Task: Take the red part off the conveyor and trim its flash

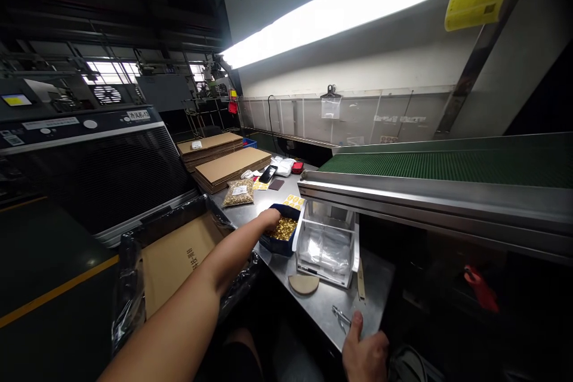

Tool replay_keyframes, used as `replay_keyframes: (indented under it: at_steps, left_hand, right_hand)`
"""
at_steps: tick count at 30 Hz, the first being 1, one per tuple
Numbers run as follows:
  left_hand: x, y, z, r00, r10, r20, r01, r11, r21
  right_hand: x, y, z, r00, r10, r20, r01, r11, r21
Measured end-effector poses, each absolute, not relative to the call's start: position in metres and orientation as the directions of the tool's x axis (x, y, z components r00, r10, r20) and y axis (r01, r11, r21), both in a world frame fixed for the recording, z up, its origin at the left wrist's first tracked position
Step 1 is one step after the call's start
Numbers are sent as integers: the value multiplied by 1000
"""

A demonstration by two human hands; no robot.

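Conveyor: a green belt (447,162) with a steel edge runs along the right, above the bench.
Bench: a steel worktop (322,304) carries everything below.
Clear box: a see-through container (327,243) stands just right of the blue bin.
Blue bin: a small tray (274,243) filled with small gold parts (283,229).
Left hand (270,218): reaches into the bin, fingers curled onto the gold parts; whether it grips any, I cannot tell.
Right hand (364,352): rests loose on the bench's near edge, thumb up, holding nothing.
Tweezers (341,316): lie just left of the right thumb.
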State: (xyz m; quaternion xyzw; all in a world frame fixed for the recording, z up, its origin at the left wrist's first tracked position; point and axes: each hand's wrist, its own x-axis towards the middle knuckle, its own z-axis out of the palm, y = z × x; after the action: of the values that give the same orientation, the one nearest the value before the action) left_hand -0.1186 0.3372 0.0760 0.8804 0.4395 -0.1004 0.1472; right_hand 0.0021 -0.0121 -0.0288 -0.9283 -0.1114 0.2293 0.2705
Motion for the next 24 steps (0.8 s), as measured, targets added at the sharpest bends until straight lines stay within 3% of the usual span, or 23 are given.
replay_keyframes:
  at_steps: [4, 16, 21, 24]
  left_hand:
    - [-108, 338, 68, 568, 745, -350, 815, -568, 113]
    - [-81, 349, 68, 637, 611, -470, 753, -624, 211]
    - [-73, 344, 71, 663, 627, -410, 741, -629, 236]
    - [-75, 332, 81, 691, 659, -297, 723, -620, 305]
  right_hand:
    - [2, -12, -38, 887, 332, -320, 108, -824, -556]
    - [1, -10, -49, 919, 308, -245, 118, -810, -575]
    - [-1, -8, -53, 950, 282, -131, 164, -812, -561]
    - [3, -9, -67, 961, 274, -42, 194, -773, -604]
